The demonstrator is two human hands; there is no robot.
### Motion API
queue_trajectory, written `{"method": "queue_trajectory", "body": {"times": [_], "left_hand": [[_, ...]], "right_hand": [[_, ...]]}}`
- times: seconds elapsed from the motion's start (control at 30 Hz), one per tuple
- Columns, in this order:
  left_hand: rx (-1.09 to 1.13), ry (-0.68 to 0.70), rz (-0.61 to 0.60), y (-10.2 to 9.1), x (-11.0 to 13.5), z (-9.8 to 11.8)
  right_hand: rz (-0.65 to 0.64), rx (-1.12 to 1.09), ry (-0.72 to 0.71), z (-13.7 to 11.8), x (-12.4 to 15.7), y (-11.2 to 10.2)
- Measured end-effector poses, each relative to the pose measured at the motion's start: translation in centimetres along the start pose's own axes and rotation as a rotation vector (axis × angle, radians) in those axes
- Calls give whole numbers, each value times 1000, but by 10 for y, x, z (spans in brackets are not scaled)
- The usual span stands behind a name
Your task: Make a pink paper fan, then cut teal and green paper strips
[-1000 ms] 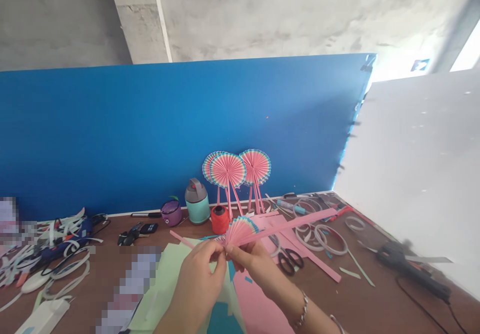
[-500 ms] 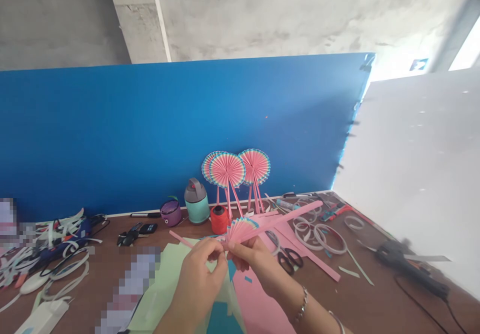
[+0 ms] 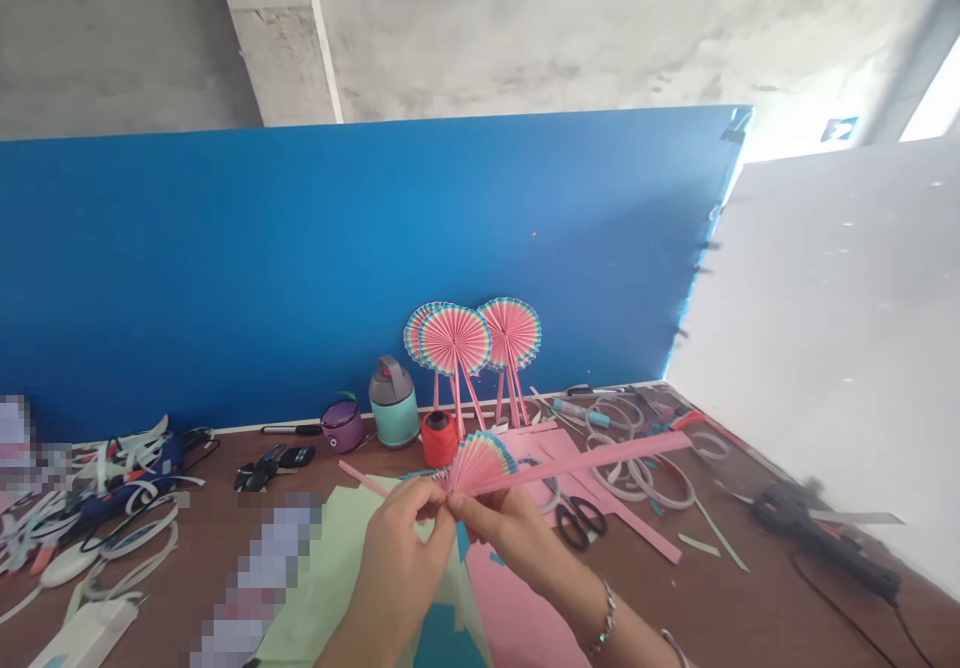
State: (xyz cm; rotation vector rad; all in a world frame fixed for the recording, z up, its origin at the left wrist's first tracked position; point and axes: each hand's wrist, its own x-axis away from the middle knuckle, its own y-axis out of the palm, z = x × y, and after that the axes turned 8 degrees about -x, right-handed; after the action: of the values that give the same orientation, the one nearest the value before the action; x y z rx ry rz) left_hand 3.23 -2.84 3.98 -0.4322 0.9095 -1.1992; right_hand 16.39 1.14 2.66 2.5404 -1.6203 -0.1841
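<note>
Pink pleated paper, edged in pale yellow and blue, forms a part-spread fan (image 3: 486, 460) held above the counter (image 3: 742, 618) between the two hands. The left hand (image 3: 403, 536) is closed on the gathered, near end of the folds, and the right hand (image 3: 514, 533) pinches right beside it, thumb against fingers, so that the fingertips of both hands nearly meet. Out past the right hand runs a long pink strip (image 3: 615, 456); a shorter pink strip (image 3: 360, 477) sticks out beyond the left hand.

Green paper (image 3: 319, 568), pink paper (image 3: 517, 613) and blue paper (image 3: 450, 638) lie below the hands. Scissors (image 3: 571, 528) with black handles rest just right of the right hand, near several white rings (image 3: 664, 481). Behind the held fan, a red spool (image 3: 439, 440) stands beside a turquoise flask (image 3: 396, 420), with a purple pot (image 3: 343, 428) next along. Three round paper fans (image 3: 455, 340) stand upright in front of a blue panel (image 3: 300, 258). At far right lies a black glue gun (image 3: 832, 545).
</note>
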Motion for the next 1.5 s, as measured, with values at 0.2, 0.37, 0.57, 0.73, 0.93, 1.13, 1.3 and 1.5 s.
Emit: {"method": "queue_trajectory", "body": {"times": [0.2,0.37,0.57,0.73,0.93,1.13,1.3,1.5], "left_hand": [[70,16,44,0,-1,0],[54,29,46,-2,-2,-2],[-59,22,-15,-3,-3,-5],[-81,-7,-39,-3,-3,-4],[-44,-5,-59,-4,-5,-2],[-1,-52,-48,-2,-3,-1],[58,-22,-77,-3,-5,-2],[60,-53,-97,-5,-5,0]], "right_hand": [[6,-53,49,-4,0,-1],[0,-73,47,-2,-3,-4],[19,-51,52,-1,-2,-3],[25,-30,44,-3,0,-2],[4,-20,34,-7,0,-1],[-23,-19,36,-7,2,-1],[-18,-13,67,-5,0,-5],[-34,-13,62,-4,-1,-7]]}}
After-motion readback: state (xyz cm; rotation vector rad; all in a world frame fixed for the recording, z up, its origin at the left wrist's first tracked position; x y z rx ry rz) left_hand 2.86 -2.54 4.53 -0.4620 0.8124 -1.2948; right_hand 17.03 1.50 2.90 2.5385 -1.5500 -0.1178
